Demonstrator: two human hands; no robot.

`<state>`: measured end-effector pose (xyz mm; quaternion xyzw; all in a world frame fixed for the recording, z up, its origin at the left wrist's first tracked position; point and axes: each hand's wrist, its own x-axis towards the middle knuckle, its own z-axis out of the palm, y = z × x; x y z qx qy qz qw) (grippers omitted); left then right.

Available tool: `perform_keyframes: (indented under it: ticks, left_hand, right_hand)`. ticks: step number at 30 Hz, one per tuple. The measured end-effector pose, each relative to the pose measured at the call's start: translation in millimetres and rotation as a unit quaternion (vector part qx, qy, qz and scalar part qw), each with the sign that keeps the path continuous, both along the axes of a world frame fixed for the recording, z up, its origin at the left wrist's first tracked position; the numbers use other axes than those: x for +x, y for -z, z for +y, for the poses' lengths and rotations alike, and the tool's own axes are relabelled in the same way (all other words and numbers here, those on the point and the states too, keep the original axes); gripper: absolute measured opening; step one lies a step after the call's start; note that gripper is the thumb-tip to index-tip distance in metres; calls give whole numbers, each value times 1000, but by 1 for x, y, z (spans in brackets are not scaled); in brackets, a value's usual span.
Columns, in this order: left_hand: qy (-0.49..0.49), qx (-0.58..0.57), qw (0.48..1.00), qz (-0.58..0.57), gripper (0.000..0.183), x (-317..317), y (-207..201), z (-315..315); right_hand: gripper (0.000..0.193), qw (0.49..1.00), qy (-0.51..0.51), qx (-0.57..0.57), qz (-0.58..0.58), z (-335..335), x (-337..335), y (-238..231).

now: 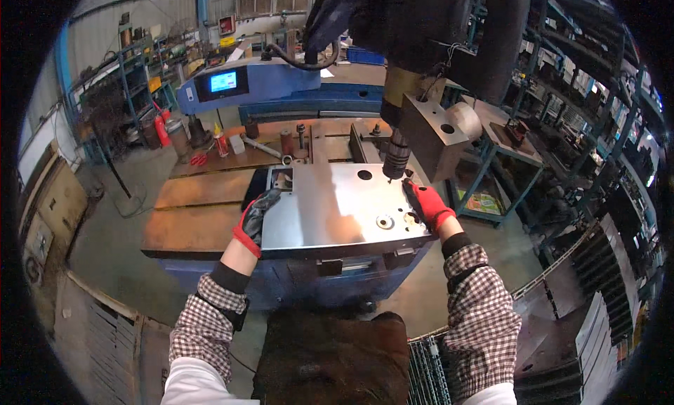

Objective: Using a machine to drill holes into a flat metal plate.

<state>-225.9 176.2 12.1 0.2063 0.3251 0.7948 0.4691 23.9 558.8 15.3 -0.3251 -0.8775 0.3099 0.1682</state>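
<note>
A shiny flat metal plate (319, 208) with several holes lies on the machine's worktable (189, 226). My left hand (254, 221), in a black and red glove, grips the plate's left edge. At the right edge, my right hand (427, 205) holds the plate too, its red-backed glove close to the small holes. Some fingertips of both hands are hidden. Above the plate's far right part hangs a drill chuck (397, 155) with a thin bit pointing down near a small hole. A round metal ring (385, 222) sits at the plate's near right.
On the table's far side stand a bolt (301, 134), a small red and white bottle (220, 142) and red-handled scissors (199, 160). A blue arm with a lit screen (223, 82) reaches over from behind. A side cart (502, 173) and shelving (583, 75) stand right.
</note>
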Motion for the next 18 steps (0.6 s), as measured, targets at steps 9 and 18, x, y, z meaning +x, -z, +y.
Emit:
perform_keyframes:
  ticks: [9,18]
  left_hand:
    - [-193,-168,860,441,51,9,-17,-6]
    - [-107,-183,388,897,97,167,-62,61]
  right_hand:
    - [77,996,-4,-18,89,26,-14,30]
    - [77,998,52,-31,-16,-7,-2,-15]
